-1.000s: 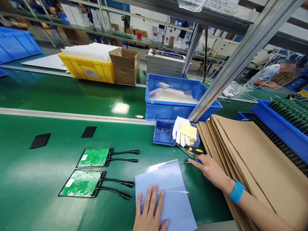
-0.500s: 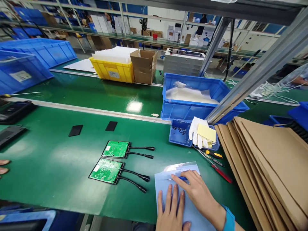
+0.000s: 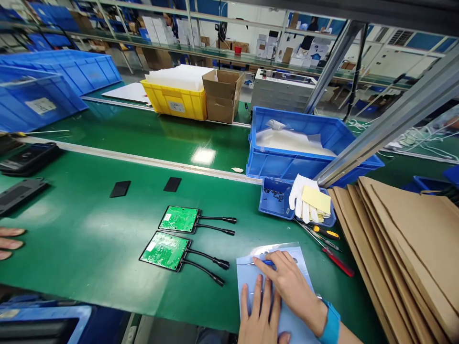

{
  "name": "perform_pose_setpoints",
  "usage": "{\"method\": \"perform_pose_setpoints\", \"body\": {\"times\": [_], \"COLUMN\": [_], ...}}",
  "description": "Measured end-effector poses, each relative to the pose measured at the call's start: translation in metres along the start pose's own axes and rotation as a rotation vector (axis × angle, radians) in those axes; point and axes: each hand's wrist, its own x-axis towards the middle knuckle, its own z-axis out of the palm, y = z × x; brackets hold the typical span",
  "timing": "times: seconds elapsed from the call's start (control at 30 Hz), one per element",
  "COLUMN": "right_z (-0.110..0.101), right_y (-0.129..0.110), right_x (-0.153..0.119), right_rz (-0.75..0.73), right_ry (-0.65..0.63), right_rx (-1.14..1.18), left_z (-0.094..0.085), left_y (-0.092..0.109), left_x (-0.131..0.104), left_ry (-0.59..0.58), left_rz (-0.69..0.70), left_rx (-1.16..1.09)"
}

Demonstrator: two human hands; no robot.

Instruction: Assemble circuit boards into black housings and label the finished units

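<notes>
On the green bench lies a light blue sheet (image 3: pixel 244 277), with clear film showing along its far edge. My left hand (image 3: pixel 260 313) presses flat on it, fingers spread. Just beyond, my right hand (image 3: pixel 287 279), with a blue wristband, grips a slim blue-handled tool (image 3: pixel 268 262) whose thin metal tip points left across the sheet's upper part. The fingers cover most of this tool, so its exact kind is unclear. To the left sit two green circuit boards (image 3: pixel 165 250) (image 3: pixel 180 219) in black frames, each with two black cables.
Brown cardboard sheets (image 3: pixel 405 248) lean at right. Screwdrivers (image 3: pixel 337 261) lie beside a small blue tray (image 3: pixel 274 205) of screws, with white gloves (image 3: pixel 299 191) nearby. A large blue bin (image 3: pixel 287 162) stands behind. Another person's hand (image 3: pixel 10 242) rests at far left.
My right hand and its tool have slid left across the blue sheet, uncovering a dark spot near its far right corner. My left hand stays flat. The whole view has shifted slightly.
</notes>
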Motion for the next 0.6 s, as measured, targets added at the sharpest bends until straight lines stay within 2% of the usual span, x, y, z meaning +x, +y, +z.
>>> {"method": "perform_pose_setpoints", "body": {"times": [0.17,0.6], "right_z": [0.002,0.000], "right_y": [-0.001,0.019], "right_x": [0.002,-0.010], "right_rz": [0.002,-0.017], "right_ry": [-0.022,0.032], "right_rx": [0.014,-0.134], "left_z": [0.004,0.003], "left_y": [-0.004,0.000], "left_x": [-0.004,-0.003], "left_ry": [-0.015,0.006], "left_rz": [0.051,-0.040], "left_rx": [0.005,0.005]}}
